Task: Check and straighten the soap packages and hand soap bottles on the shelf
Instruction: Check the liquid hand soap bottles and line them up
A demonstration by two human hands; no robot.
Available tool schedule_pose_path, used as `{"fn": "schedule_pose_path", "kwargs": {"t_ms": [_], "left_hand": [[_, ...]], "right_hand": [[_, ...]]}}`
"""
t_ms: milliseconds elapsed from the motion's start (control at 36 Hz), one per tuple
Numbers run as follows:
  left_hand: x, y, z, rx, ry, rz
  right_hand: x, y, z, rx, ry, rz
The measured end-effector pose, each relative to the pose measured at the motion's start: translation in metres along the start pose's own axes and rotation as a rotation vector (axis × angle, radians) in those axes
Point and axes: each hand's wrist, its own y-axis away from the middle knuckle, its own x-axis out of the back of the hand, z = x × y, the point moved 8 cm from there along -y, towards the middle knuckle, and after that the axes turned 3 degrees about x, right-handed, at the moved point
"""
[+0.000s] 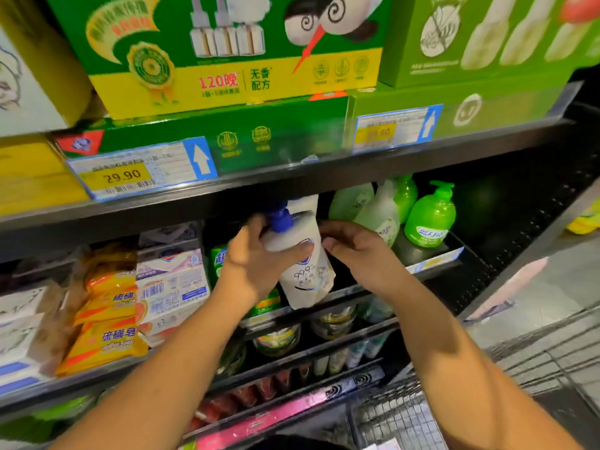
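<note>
My left hand (251,259) grips a white hand soap bottle (306,274) with a blue pump top, tilted in front of the middle shelf. My right hand (352,251) touches the bottle's right side with curled fingers. Behind it stands another white bottle (303,203). To the right stand pale green bottles (378,211) and a bright green pump bottle (430,219). Soap packages lie at the left: orange-yellow sulfur soap packs (108,323) and a white and purple multipack (172,280). A green package (218,258) is partly hidden behind my left hand.
The shelf above (292,180) carries big green and yellow boxes (227,50) and price tags (136,170). Lower shelves hold jars (277,339) and small items. A wire cart (422,414) stands at the lower right, beside grey floor (552,287).
</note>
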Motion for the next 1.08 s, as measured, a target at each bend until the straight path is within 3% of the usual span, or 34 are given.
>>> {"fn": "schedule_pose_path", "kwargs": {"t_ms": [111, 250, 389, 583, 750, 889, 1028, 1083], "left_hand": [[0.003, -0.012, -0.001, -0.054, -0.236, 0.064], [-0.004, -0.015, 0.003, -0.125, -0.446, 0.126], [-0.004, -0.021, -0.004, 0.006, -0.792, 0.203], [-0.007, -0.017, -0.004, -0.129, -0.842, 0.279], [-0.002, -0.019, -0.01, -0.091, -0.765, 0.303], [-0.001, -0.023, -0.013, -0.073, -0.775, 0.279], [-0.004, -0.028, -0.013, -0.04, -0.826, 0.229], [-0.008, -0.035, -0.01, -0.046, -0.871, 0.174]], "right_hand": [[0.008, -0.029, 0.007, -0.017, 0.121, 0.128], [0.003, -0.057, 0.002, 0.075, 0.245, 0.144], [0.002, -0.077, 0.006, 0.057, 0.29, 0.146], [-0.007, -0.091, -0.001, 0.113, 0.269, 0.137], [-0.01, -0.09, -0.004, 0.176, 0.362, 0.126], [-0.022, -0.078, -0.013, 0.179, 0.578, 0.097], [-0.011, -0.06, -0.006, 0.016, 0.656, 0.212], [0.001, -0.041, -0.007, 0.055, 0.757, 0.352]]}}
